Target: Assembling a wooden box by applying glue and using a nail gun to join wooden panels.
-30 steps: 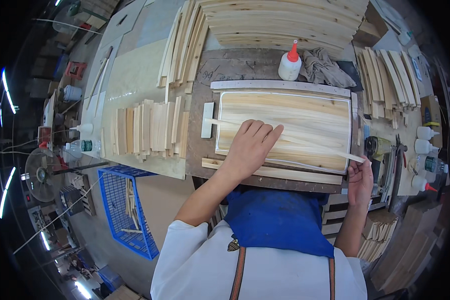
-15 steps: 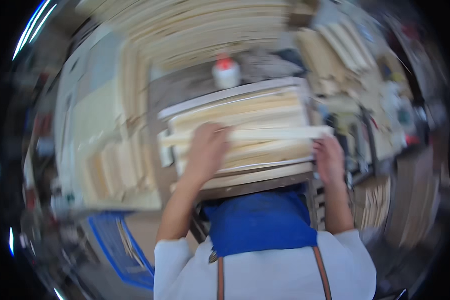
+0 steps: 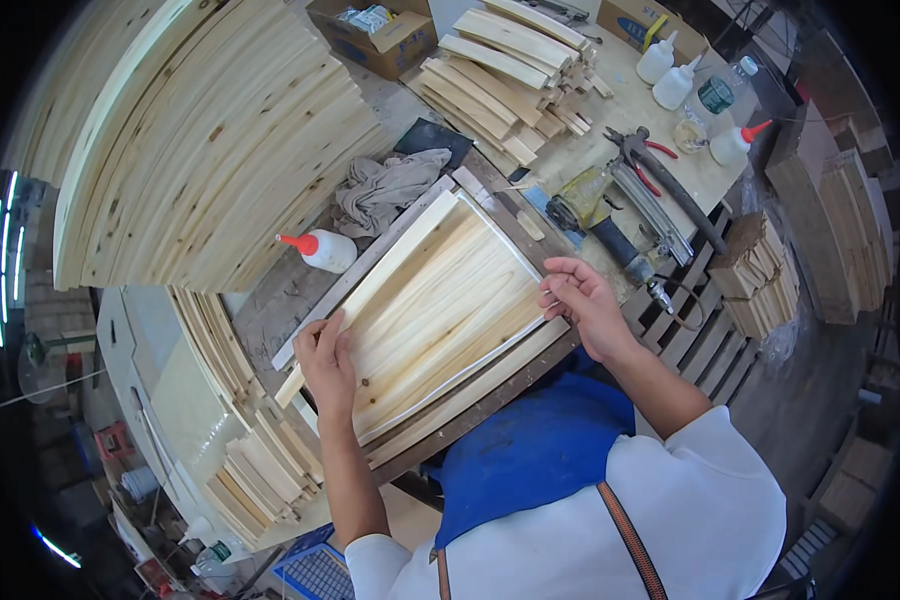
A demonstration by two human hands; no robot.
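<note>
Both hands [image 3: 328, 370] [image 3: 590, 308] well apart, fingers [image 3: 568, 267] bent

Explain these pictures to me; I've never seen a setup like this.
There is no machine here: a person works with two bare hands. Every picture comes from one camera, the left of two fisheye ones worn on the head, looking down, so straight edges bend near the rim.

On the bench lies a wooden panel with a white line along its border. Beyond it are a white bottle with a red tip, a crumpled cloth and a big stack of boards. To the right lies a hammer.

The left hand holds a wooden strip along the panel's far edge. The right hand is at the panel's right end; whether it grips anything is unclear.
</note>
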